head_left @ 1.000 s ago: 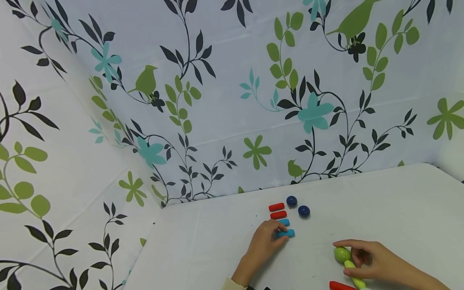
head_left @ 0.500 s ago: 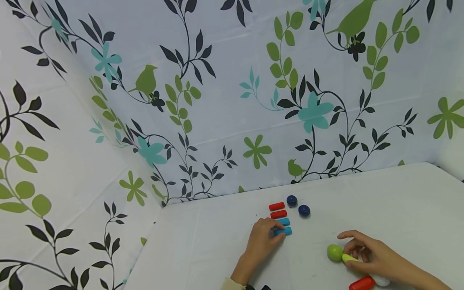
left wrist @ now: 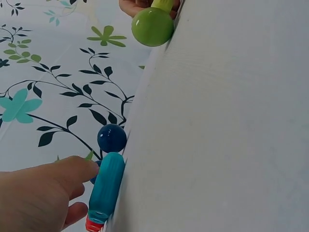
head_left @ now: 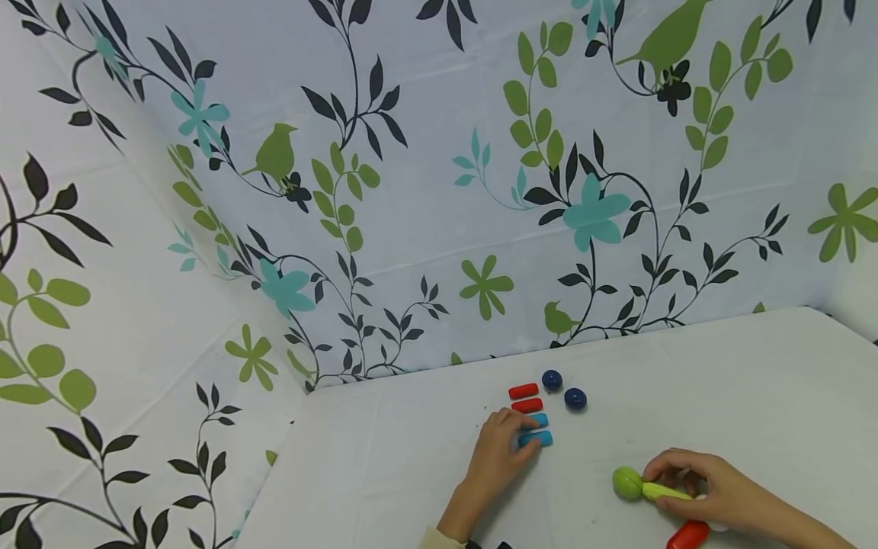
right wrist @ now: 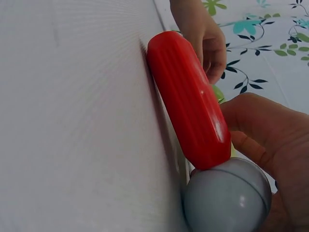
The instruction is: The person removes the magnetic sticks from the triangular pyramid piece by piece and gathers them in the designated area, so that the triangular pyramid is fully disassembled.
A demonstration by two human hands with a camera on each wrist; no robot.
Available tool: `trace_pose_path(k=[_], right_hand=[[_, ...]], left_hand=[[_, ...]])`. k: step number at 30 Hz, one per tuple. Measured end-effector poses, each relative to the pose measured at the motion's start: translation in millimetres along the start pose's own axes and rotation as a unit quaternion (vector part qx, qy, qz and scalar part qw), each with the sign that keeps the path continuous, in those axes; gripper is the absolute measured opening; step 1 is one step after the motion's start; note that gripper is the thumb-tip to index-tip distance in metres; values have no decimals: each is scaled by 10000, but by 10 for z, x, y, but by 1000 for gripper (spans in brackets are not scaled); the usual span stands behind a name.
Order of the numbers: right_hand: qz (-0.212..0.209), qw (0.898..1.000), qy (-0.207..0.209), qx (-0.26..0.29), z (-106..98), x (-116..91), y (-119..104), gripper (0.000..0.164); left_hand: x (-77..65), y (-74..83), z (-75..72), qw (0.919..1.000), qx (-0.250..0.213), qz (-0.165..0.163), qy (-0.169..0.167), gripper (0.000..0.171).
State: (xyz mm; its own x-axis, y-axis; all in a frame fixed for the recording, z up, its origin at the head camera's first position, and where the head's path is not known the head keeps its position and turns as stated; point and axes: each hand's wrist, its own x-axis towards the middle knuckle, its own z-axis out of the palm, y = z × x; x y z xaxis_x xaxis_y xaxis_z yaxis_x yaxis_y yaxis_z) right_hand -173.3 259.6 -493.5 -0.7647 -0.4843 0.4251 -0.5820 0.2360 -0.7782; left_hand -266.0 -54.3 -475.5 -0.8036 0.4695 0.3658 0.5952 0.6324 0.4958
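In the head view my left hand (head_left: 492, 456) pinches the near light blue toy stick (head_left: 536, 439) on the white table, thumb along its near side. Just beyond lies another light blue stick (head_left: 541, 420), partly covered by the fingers. My right hand (head_left: 716, 488) holds a yellow-green stick (head_left: 664, 492) between thumb and fingers. A lime green ball (head_left: 627, 483) sits at that stick's left end. In the right wrist view a grey-white ball (right wrist: 229, 198) touches the end of a thick red stick (right wrist: 190, 99), close by the right fingers.
Two red sticks (head_left: 527, 406) lie side by side behind the light blue ones. Two dark blue balls (head_left: 575, 399) rest to their right. A patterned cloth (head_left: 411, 191) hangs behind the white table (head_left: 384, 457) and along its left side.
My right hand has turned the yellow-green stick flatter, bringing the green ball left and the red stick right. My left hand has shifted the near light blue stick slightly left.
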Motion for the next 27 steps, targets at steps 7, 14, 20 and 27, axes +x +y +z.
trace_pose_path(k=[7, 14, 20, 27], right_hand=[[-171, 9998, 48, -120, 17, -7, 24, 34], [30, 9998, 42, -168, 50, 5, -11, 21], [228, 9995, 175, -140, 83, 13, -36, 21], [-296, 9996, -6, 35, 100, 3, 2, 37]], left_hand=[[-6, 69, -5, 9997, -216, -9, 140, 25], [-10, 131, 38, 9951, -773, 518, 331, 23], [-16, 185, 96, 9895, -956, 1083, 44, 21], [-35, 273, 128, 9858, -1182, 811, -878, 20]])
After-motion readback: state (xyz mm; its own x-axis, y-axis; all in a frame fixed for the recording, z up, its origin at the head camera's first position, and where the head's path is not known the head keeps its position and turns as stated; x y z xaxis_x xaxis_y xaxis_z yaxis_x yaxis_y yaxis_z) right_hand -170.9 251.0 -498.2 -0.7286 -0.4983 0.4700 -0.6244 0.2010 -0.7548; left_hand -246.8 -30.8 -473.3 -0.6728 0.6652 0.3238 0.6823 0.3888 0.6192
